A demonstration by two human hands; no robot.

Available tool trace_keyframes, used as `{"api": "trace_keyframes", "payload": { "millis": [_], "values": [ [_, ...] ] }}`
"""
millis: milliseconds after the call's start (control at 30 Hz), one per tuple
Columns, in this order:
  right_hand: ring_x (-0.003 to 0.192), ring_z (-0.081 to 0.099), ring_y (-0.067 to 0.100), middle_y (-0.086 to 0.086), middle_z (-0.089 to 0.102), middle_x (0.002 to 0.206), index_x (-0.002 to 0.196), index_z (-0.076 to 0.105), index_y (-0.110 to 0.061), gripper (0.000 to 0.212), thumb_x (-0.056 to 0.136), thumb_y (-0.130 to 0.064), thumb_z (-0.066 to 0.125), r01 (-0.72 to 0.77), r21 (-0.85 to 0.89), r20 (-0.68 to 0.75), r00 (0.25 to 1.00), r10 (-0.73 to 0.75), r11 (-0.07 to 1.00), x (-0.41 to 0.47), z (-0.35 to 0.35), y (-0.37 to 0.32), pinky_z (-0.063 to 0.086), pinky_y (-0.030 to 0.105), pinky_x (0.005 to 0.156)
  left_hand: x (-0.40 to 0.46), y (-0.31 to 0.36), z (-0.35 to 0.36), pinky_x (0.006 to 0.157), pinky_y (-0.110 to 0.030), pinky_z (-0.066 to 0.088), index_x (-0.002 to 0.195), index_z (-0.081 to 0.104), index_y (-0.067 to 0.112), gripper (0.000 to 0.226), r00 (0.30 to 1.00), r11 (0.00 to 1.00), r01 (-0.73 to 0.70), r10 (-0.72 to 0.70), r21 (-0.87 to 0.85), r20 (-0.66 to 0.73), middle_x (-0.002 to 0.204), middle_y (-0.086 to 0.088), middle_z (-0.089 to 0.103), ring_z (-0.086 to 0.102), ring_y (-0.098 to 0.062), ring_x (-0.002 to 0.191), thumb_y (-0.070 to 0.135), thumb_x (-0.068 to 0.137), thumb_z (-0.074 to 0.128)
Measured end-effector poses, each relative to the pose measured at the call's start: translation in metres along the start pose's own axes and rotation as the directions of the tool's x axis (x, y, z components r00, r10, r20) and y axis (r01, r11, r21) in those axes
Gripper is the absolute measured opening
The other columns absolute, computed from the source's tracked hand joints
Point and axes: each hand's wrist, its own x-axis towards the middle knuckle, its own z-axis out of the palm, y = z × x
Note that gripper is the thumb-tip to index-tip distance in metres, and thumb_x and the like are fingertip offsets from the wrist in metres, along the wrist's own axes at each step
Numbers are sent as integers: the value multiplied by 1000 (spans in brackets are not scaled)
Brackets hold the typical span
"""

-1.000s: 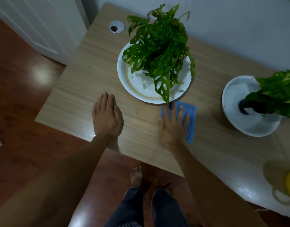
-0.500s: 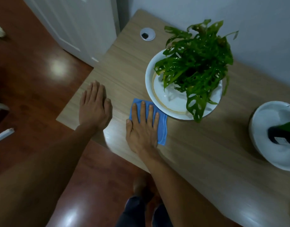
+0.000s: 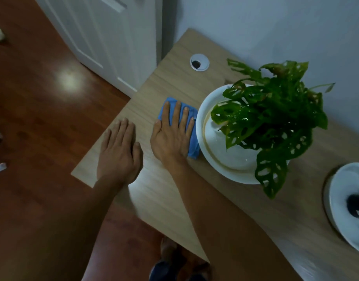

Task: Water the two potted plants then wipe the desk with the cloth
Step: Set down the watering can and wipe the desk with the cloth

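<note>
Okay, head view only. Right hand (image 3: pixel 171 136) lies flat, fingers straight and slightly spread, pressing the blue cloth (image 3: pixel 191 147) onto the desk (image 3: pixel 174 82). Cloth sits under the palm and fingers, its right edge touching or just beside the white plate (image 3: pixel 203 138). Left hand (image 3: pixel 118 153) lies flat on the desk too, fingers straight and together, holding nothing, near the left corner, just beside the right hand but apart from it. Plant (image 3: pixel 270 122) with holed green leaves stands on the plate; its pot is hidden by the leaves. One leaf hangs over the plate's near rim. Second plate (image 3: pixel 341 209) is at the right edge, cut off, with a dark pot (image 3: pixel 357 201) on it, blurred. Round cable grommet (image 3: pixel 199 62) sits at the desk's far end. White door (image 3: pixel 105 43) and red-brown floor (image 3: pixel 42 118) lie to the left.
</note>
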Motion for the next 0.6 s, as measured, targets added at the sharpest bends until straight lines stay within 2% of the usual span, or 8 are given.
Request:
{"api": "trace_keyframes", "payload": {
  "millis": [200, 433, 533, 600],
  "values": [
    [160, -10, 31, 8, -4, 174, 166, 5, -21, 64, 106, -39, 19, -187, 66, -34, 981, 190, 980, 75, -11, -9, -8, 55, 126, -1, 0, 1, 132, -45, 6, 163, 29, 10, 62, 1000, 1000, -3, 3, -11, -25, 173, -9, 22, 8, -18, 162, 35, 106, 30],
    [158, -17, 34, 9, -11, 173, 166, -3, -16, 62, 110, -37, 15, -417, 226, 0, 904, 428, 880, 137, -27, -3, -12, 53, 126, 0, -3, 1, 132, -44, 4, 163, 29, 10, 62, 1000, 1000, -5, 5, -10, -16, 173, -8, 21, 7, -17, 162, 35, 106, 30],
    [158, -17, 36, 12, -11, 173, 166, -3, -14, 63, 110, -37, 16, -441, 204, -10, 892, 452, 874, 143, -26, 0, -11, 53, 126, 1, -3, 1, 132, -44, 4, 163, 29, 10, 62, 1000, 1000, -1, 1, -23, -12, 173, -8, 21, 7, -17, 162, 35, 106, 31],
    [158, -17, 35, 12, -11, 173, 165, -4, -14, 64, 110, -38, 17, -411, 186, 5, 909, 417, 893, 125, -25, -5, -11, 53, 127, 0, -1, 0, 132, -43, 3, 163, 29, 10, 63, 1000, 1000, 0, 0, -18, -15, 173, -8, 20, 6, -17, 162, 35, 106, 30]
  ]
}}
